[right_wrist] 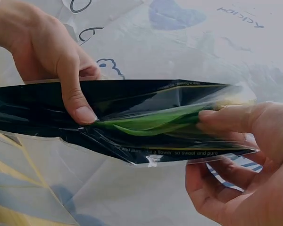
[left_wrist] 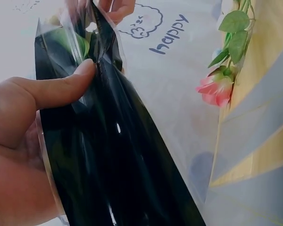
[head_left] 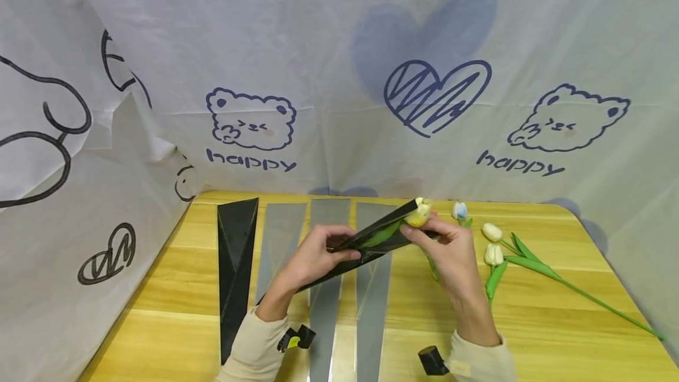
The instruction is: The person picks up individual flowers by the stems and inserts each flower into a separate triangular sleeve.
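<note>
A black, clear-edged flower sleeve (head_left: pixel 339 270) is held up slantwise above the table. My left hand (head_left: pixel 313 255) grips it midway, the thumb (left_wrist: pixel 87 70) pressing on the front and the fingers behind. Inside lies a yellow tulip (head_left: pixel 419 214), its bloom at the sleeve's upper mouth and its green leaf (right_wrist: pixel 146 123) showing through the film. At that mouth my right hand (head_left: pixel 451 252) pinches the tulip just below the bloom, with the other fingers under the sleeve's edge. The lower stem is hidden in the black part.
Another black sleeve (head_left: pixel 236 258) lies flat at the left, beside several grey ones (head_left: pixel 326 287). On the right are two white tulips (head_left: pixel 491 231), a blue flower (head_left: pixel 459 211) and a pink rose (left_wrist: pixel 216 89). Printed white cloth (head_left: pixel 329 75) hangs behind the table.
</note>
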A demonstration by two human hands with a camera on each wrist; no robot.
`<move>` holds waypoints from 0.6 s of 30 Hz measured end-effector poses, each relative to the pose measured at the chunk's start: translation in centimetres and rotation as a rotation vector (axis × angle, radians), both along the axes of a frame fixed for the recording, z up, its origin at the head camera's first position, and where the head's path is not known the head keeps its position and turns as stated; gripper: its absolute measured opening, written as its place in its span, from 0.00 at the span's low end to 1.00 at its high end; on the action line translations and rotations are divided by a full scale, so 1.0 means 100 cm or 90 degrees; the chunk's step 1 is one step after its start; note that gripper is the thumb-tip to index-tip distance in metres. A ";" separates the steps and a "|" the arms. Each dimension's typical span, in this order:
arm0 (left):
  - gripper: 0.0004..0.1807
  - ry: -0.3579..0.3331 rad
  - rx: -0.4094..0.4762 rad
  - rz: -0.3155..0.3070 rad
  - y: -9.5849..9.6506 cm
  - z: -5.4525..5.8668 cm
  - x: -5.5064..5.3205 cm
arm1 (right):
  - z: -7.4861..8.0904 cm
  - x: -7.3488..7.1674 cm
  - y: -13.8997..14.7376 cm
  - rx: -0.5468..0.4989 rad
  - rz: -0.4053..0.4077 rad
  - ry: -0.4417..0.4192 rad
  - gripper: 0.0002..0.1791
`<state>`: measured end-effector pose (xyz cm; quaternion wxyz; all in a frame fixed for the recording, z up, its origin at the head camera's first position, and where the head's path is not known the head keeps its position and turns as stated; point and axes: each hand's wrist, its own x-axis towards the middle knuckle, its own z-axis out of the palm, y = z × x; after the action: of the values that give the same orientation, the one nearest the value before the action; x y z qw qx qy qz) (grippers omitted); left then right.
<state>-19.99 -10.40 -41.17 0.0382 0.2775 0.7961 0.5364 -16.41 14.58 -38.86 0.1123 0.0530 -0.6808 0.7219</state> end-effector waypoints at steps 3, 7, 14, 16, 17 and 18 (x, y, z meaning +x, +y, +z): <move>0.12 -0.010 0.010 0.003 0.000 -0.002 -0.001 | 0.001 0.000 0.000 0.026 0.014 -0.017 0.06; 0.11 -0.041 0.035 -0.010 -0.004 -0.006 -0.004 | 0.003 0.002 0.006 0.047 0.050 -0.045 0.14; 0.07 -0.110 0.061 -0.075 -0.014 -0.009 -0.010 | 0.010 0.005 0.015 0.029 0.061 -0.059 0.19; 0.07 -0.125 0.065 -0.072 -0.015 -0.009 -0.010 | 0.010 0.004 0.013 -0.016 0.046 -0.046 0.22; 0.08 -0.137 0.071 -0.064 -0.015 -0.008 -0.010 | 0.010 0.003 0.012 -0.041 0.039 -0.032 0.22; 0.08 -0.147 0.079 -0.054 -0.015 -0.008 -0.009 | 0.010 0.003 0.010 -0.059 0.037 -0.017 0.23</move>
<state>-20.93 -11.95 -41.96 0.1349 0.2494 0.7390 0.6111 -16.15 15.63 -37.87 0.0846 0.0574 -0.6462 0.7563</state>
